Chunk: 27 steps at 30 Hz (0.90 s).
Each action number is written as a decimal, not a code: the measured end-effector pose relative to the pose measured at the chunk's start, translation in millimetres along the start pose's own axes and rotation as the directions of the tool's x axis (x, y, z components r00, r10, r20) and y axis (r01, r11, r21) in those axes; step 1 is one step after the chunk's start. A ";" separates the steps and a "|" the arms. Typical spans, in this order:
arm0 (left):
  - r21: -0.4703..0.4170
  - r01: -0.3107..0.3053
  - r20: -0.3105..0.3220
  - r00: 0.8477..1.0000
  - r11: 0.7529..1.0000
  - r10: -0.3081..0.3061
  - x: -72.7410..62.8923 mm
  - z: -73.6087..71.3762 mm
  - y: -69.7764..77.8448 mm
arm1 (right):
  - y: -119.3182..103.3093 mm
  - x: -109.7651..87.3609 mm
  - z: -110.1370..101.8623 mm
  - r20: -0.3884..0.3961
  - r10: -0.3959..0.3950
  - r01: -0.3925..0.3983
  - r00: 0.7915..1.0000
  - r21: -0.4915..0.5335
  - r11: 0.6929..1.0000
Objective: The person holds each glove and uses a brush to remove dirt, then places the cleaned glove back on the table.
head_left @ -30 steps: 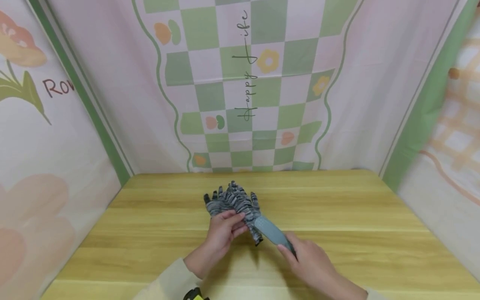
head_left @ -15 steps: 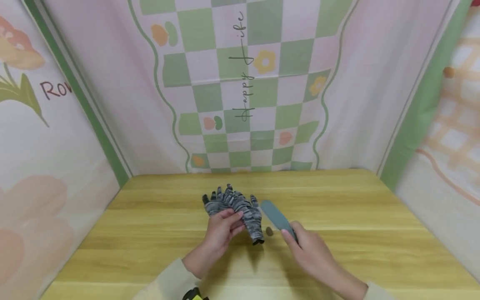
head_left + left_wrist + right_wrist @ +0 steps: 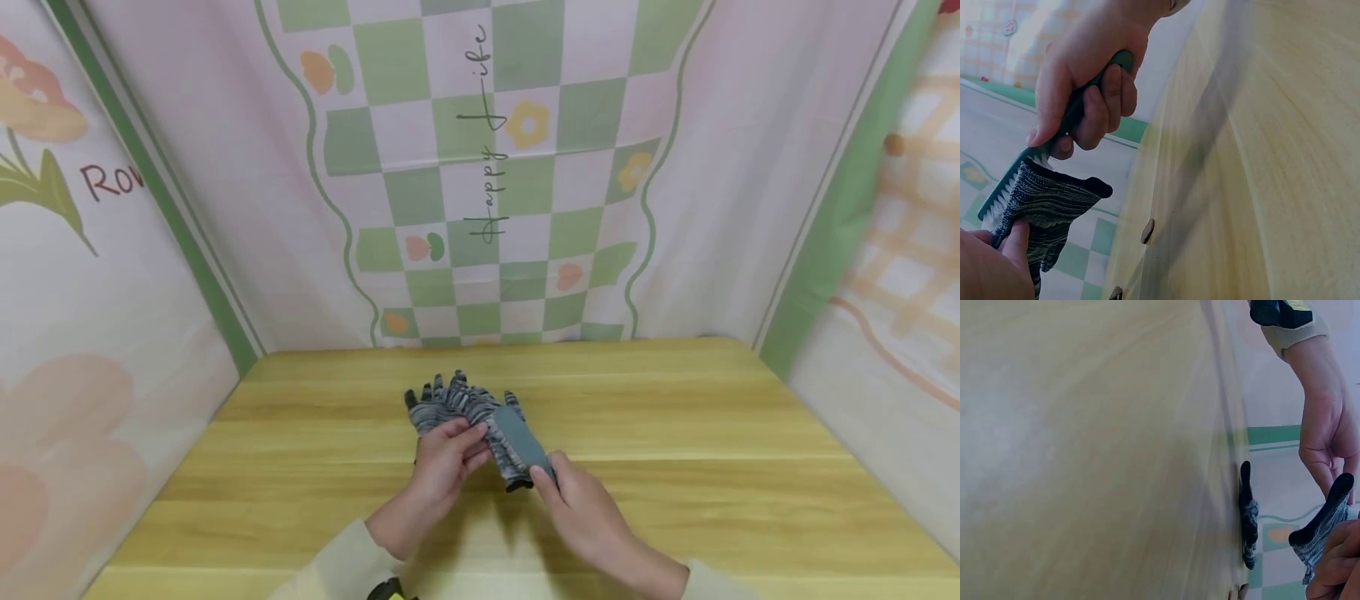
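A grey-and-black striped knit glove [image 3: 474, 407] is pinched between the thumb and fingers of my left hand [image 3: 446, 462], raised off the table with its dark cuff toward me. My right hand [image 3: 588, 504] grips the handle of a grey-green brush [image 3: 519, 435]. In the left wrist view the white bristles [image 3: 999, 203] lie against the glove [image 3: 1047, 194] near its cuff. Another knit glove [image 3: 1249, 519] lies flat on the table in the right wrist view; from the head it shows behind my left hand. The right hand's fingertips are partly cut off in the right wrist view.
On the wooden table [image 3: 675, 417], two small brown pieces appear in the left wrist view, one brown piece [image 3: 1147, 231] near the middle and another at the bottom edge. Patterned curtains [image 3: 495, 192] stand behind the table and on both sides.
The brush first lifted off the glove to the right, showing a small brown piece on the table. Now it is back over the glove, and my right hand has moved left.
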State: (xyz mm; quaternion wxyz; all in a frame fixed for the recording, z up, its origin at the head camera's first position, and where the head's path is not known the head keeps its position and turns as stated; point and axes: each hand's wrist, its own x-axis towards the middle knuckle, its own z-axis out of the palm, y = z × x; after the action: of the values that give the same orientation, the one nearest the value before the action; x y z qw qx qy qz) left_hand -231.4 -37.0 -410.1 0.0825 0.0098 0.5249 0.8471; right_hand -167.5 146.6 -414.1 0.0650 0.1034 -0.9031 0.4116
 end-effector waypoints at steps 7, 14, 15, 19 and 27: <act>-0.017 -0.001 -0.004 1.000 1.000 0.001 0.3 -2.9 0.4 | 3.3 -0.6 0.1 0.016 0.013 -0.012 1.000 -0.046 0.999; -0.035 -0.009 -0.031 0.999 0.999 0.008 0.7 -4.0 2.0 | 7.4 -3.6 -3.8 0.016 -0.001 0.002 1.000 -0.057 0.998; -0.039 -0.013 -0.037 0.999 0.999 0.011 0.7 -4.2 2.7 | 8.4 -4.0 -4.3 0.017 -0.002 0.003 1.000 -0.057 0.998; -0.064 -0.035 -0.059 0.998 0.997 0.032 1.2 -5.8 7.0 | 12.8 -3.7 -5.4 0.030 0.002 0.000 1.000 -0.084 0.996; -0.069 -0.050 -0.078 0.996 0.996 0.044 4.5 -9.0 16.6 | 21.1 -4.0 -10.8 0.047 0.132 -0.126 0.990 -0.127 0.984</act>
State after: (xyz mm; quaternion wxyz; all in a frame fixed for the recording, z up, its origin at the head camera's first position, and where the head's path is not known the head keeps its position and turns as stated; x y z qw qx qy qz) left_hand -238.9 -51.6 -399.8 0.0427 -0.0132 0.4968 0.8667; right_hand -168.3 168.8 -423.3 0.0194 0.0518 -0.9332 0.3550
